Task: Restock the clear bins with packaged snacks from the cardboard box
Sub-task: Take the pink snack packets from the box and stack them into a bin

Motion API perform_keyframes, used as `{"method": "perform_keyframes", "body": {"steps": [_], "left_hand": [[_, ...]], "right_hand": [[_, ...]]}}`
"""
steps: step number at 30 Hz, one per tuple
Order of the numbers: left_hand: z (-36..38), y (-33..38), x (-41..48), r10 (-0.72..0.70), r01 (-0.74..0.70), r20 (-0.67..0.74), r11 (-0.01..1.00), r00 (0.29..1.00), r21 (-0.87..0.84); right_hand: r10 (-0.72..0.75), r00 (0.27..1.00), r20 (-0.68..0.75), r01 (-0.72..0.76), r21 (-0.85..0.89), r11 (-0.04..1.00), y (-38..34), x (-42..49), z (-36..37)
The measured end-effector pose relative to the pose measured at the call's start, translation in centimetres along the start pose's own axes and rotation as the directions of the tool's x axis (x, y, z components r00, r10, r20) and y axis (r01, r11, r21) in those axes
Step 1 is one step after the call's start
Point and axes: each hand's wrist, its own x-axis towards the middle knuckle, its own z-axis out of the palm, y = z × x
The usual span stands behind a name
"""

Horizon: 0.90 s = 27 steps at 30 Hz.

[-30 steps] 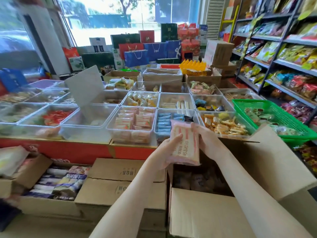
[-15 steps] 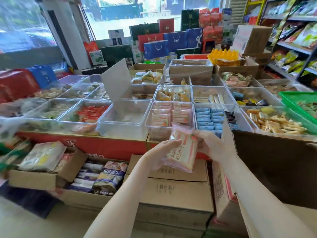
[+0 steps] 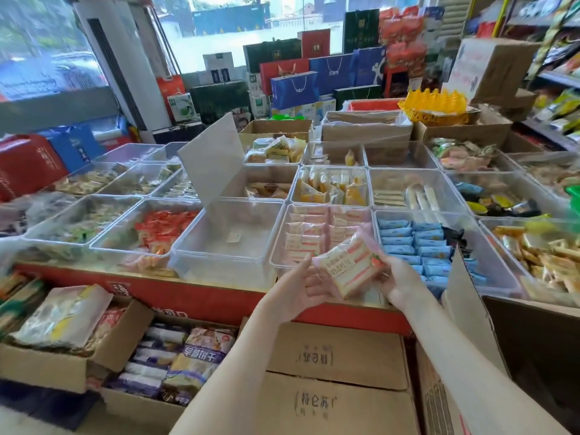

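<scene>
Setting: shop interior, window and stacked gift bags at the back; red-fronted display table [image 3: 194,296] carries rows of clear bins.
Floor, left: open carton [image 3: 62,368] with pale snack bags; beside it, purple-labelled packs [image 3: 175,365] in a second carton.
Front row, left: bin of red packs [image 3: 163,227].
Empty bin [image 3: 219,268]: one small scrap on its floor; a clear sheet [image 3: 210,158] stands tilted at its back edge.
Pink bin [image 3: 280,237]: two rows of pink packs, front portion unfilled.
Left hand [image 3: 298,287]: thumb and fingers grasp the left end of the snack pack.
Snack pack [image 3: 351,265]: pink, printed face up, tilted, held over the front edge of the pink bin.
Right hand [image 3: 398,281]: fingers curled round the pack's right end.
Floor, centre: closed cartons [image 3: 339,356] below both forearms.
Right of pink bin: blue packs [image 3: 408,237] in neat rows.
Cardboard box [image 3: 467,312]: lower right, flap raised, interior dark; contents cannot be told.
</scene>
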Motion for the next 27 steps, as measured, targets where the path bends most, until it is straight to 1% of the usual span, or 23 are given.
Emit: {"method": "perform_keyframes", "body": {"steps": [3, 5, 6, 7, 8, 10, 12, 13, 16, 18, 19, 22, 24, 27], "left_hand": [[0.3, 1.2, 3.7, 0.034, -0.035, -0.048, 0.999, 0.998, -0.019], [-0.3, 1.5, 6.2, 0.063, -0.064, -0.098, 0.998, 0.993, -0.013], [-0.7, 1.6, 7.5, 0.068, -0.069, -0.127, 0.998, 0.990, -0.005], [-1.0, 1.8, 8.6, 0.063, -0.060, -0.155, 0.998, 0.986, 0.020], [-1.1, 2.0, 9.8, 0.057, -0.053, -0.149, 0.998, 0.987, 0.037], [-1.2, 2.4, 12.0, 0.033, -0.021, -0.152, 0.996, 0.988, 0.082], [-1.2, 2.9, 14.2, 0.011, 0.008, -0.169, 0.994, 0.986, 0.108], [-1.2, 3.2, 15.1, 0.007, 0.018, -0.154, 0.987, 0.988, 0.158], [-1.5, 3.8, 17.4, -0.013, 0.043, -0.098, 0.949, 0.995, 0.313], [-1.7, 4.3, 18.4, -0.023, 0.059, -0.103, 0.928, 0.994, 0.369], [-1.8, 4.4, 18.9, -0.035, 0.069, -0.096, 0.922, 0.995, 0.380], [-2.2, 4.0, 20.3, -0.071, 0.096, -0.077, 0.910, 0.994, 0.403], [-2.6, 3.6, 21.1, -0.094, 0.111, -0.061, 0.907, 0.994, 0.406], [-2.6, 3.1, 21.8, -0.134, 0.137, -0.040, 0.876, 0.990, 0.463]], "right_hand": [[-0.032, 0.999, 0.033, 0.034, -0.086, 0.996, -0.3, 2.9, 0.2], [-0.068, 0.997, -0.045, 0.058, -0.208, 0.976, -0.1, 5.0, -0.1], [-0.102, 0.990, -0.096, 0.069, -0.304, 0.950, -0.1, 5.9, -0.2], [-0.142, 0.980, -0.137, 0.074, -0.413, 0.908, 0.1, 6.8, -0.4], [-0.183, 0.969, -0.163, 0.072, -0.522, 0.850, 0.3, 7.7, -0.6], [-0.261, 0.941, -0.214, 0.035, -0.708, 0.705, 0.5, 9.0, -0.6], [-0.304, 0.914, -0.267, -0.039, -0.806, 0.590, 0.5, 10.2, -0.5], [-0.302, 0.911, -0.281, -0.068, -0.825, 0.561, 0.6, 10.9, -0.4], [-0.264, 0.914, -0.307, -0.129, -0.839, 0.528, 0.7, 13.0, -0.3], [-0.238, 0.914, -0.329, -0.174, -0.847, 0.502, 0.8, 14.7, -0.5], [-0.224, 0.912, -0.345, -0.192, -0.839, 0.510, 0.7, 15.3, -0.3], [-0.154, 0.922, -0.356, -0.197, -0.772, 0.605, 0.4, 15.3, 1.1], [-0.133, 0.925, -0.356, -0.194, -0.743, 0.641, 0.4, 15.5, 1.5], [-0.090, 0.929, -0.360, -0.204, -0.697, 0.687, 0.5, 15.7, 1.7]]}}
